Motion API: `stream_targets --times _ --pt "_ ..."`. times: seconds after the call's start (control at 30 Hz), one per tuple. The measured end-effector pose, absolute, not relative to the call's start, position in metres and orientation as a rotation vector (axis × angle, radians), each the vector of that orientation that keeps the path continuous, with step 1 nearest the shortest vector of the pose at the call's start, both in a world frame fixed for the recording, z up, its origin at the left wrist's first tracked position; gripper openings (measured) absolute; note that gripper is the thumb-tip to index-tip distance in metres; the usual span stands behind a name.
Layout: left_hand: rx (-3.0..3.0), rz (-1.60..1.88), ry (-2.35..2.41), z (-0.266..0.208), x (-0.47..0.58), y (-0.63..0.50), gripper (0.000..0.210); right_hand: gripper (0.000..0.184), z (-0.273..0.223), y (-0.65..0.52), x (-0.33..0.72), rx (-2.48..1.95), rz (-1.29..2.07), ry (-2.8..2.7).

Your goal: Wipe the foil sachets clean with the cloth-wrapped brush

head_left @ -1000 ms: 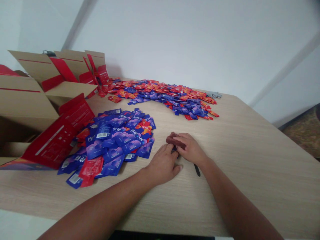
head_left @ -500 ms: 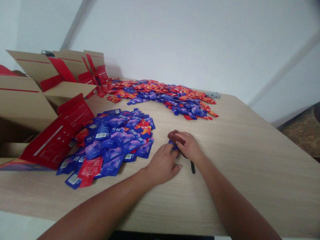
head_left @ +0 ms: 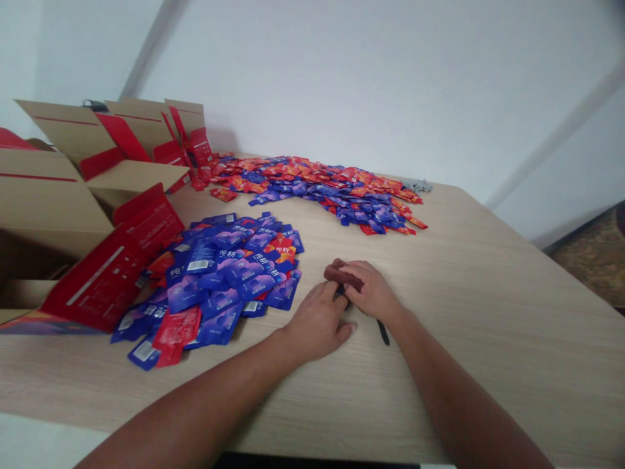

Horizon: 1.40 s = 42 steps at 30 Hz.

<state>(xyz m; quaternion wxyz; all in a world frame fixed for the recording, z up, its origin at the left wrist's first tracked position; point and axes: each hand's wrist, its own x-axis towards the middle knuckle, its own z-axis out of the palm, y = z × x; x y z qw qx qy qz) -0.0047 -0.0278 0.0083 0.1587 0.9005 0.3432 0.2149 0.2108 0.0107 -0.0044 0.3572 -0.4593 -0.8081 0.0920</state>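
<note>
My right hand [head_left: 374, 291] is closed around a reddish-brown block [head_left: 336, 273], whose exact kind I cannot make out. A thin black strap [head_left: 383, 332] sticks out below that hand onto the table. Close beside it, my left hand [head_left: 317, 320] rests low on the tabletop, its bent fingertips pressing a small blue packet [head_left: 340, 290] down. The block covers most of this packet. Left of my hands lies a heap of blue and purple packets [head_left: 229, 260], with a few red and orange ones among them.
Open cardboard boxes with red flaps [head_left: 112, 273] stand along the left side. Farther back, a long pile of red, orange and blue packets [head_left: 317, 182] runs near the wall. A grey crumpled item [head_left: 417, 186] lies at its right end on the wooden table [head_left: 488, 312].
The brown block has shifted slightly left and down over the blue packet, now hiding more of it. The black strap has swung a little right. My left hand has stayed nearly still.
</note>
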Motion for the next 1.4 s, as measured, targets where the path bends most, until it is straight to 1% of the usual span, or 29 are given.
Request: stream_targets --times 0.2,0.33,0.43,0.6,0.8,1.0,1.2,1.4 --pt "2.566 0.601 0.970 0.010 -0.005 -0.028 0.031 0.046 0.003 0.009 0.208 -1.206 0.287 -2.108" --pt "2.567 0.606 0.964 0.010 -0.005 -0.028 0.036 0.044 -0.004 0.013 0.210 -1.256 0.278 -2.095" --pt "2.570 0.611 0.978 0.010 -0.004 -0.028 0.039 0.046 -0.013 0.016 0.212 -1.305 0.252 -2.062" --pt "2.589 0.582 0.995 0.011 -0.004 -0.028 0.041 0.044 -0.022 0.021 0.214 -1.431 0.176 -1.965" --pt "2.596 0.581 0.986 0.011 -0.005 -0.028 0.042 0.042 -0.025 0.022 0.214 -1.458 0.131 -1.915" --pt "2.596 0.577 0.987 0.010 -0.005 -0.028 0.040 0.041 -0.012 0.014 0.213 -1.346 0.207 -1.988" --pt "2.592 0.590 0.996 0.010 -0.005 -0.028 0.035 0.048 -0.004 0.008 0.210 -1.130 0.269 -2.073" --pt "2.598 0.580 0.993 0.010 -0.004 -0.028 0.038 0.048 -0.008 0.012 0.211 -1.173 0.275 -2.064"
